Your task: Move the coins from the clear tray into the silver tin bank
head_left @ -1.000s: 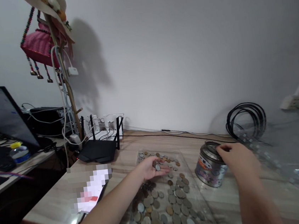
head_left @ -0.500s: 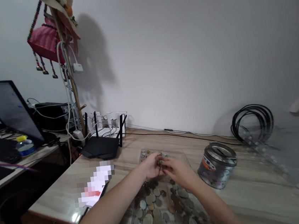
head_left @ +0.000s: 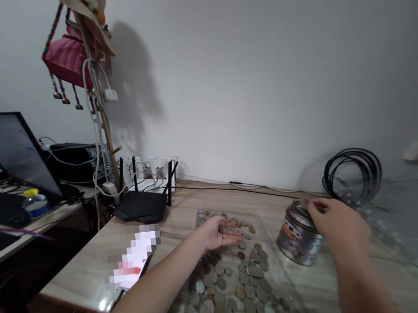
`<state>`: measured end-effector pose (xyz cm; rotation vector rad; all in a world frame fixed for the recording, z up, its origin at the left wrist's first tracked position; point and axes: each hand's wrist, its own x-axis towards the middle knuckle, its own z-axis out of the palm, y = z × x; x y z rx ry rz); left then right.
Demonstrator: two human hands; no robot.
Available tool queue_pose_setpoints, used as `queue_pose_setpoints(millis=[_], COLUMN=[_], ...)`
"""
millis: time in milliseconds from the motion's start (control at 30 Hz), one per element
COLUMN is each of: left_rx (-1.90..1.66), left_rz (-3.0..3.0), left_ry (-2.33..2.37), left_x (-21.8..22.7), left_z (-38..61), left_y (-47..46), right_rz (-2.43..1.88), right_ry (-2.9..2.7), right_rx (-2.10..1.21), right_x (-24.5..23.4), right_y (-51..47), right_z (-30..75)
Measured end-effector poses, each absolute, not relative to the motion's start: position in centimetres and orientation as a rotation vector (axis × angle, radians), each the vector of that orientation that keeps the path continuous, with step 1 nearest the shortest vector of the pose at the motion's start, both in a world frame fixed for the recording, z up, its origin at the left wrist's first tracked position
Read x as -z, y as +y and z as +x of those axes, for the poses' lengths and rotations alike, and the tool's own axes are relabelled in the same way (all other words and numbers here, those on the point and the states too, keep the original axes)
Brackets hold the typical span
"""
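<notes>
My left hand (head_left: 221, 233) is held palm up above a clear tray (head_left: 274, 249), its fingers stretched toward the right. I cannot make out anything lying in the palm. Many coins (head_left: 219, 302), silver, brassy and dark, are spread over the tray beneath my hand and nearer to me. On the right, my right hand (head_left: 337, 220) is at the top of a round metal tin (head_left: 296, 244) with a slotted lid and a printed flower label. Thumb and forefinger are pinched together over the lid; whatever is between them is hidden.
A phone (head_left: 135, 259) with a lit, blurred screen lies left of the tray. Behind it stands a black router (head_left: 142, 203) with antennas and cables. Coiled black cable (head_left: 352, 171) leans on the wall at the right. A monitor (head_left: 14, 152) stands on another desk.
My right hand has moved right, from my left palm to the top of the tin. My left hand stays over the tray, its fingers now straighter.
</notes>
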<state>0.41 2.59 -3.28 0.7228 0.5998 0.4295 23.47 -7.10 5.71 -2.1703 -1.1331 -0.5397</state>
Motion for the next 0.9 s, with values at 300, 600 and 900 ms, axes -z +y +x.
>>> queue_pose_setpoints(millis=[300,600,900], left_rx=[-0.449,-0.476,-0.427], left_rz=[0.734,0.719,0.808], left_ry=[0.589,0.412,0.327], left_x=[2.7,2.4,2.1], left_z=[0.3,0.5,0.5], left_y=[2.2,1.6,0.8], right_rz=[-2.010,-1.576,-1.661], right_ry=[-1.186,-2.339,-2.096], right_rx=[0.601,-0.062,0.127], right_x=[-5.6,-0.2,-1.4], right_y=[-7.3,-4.9,-5.3], right_z=[22.1,12.6,14.3])
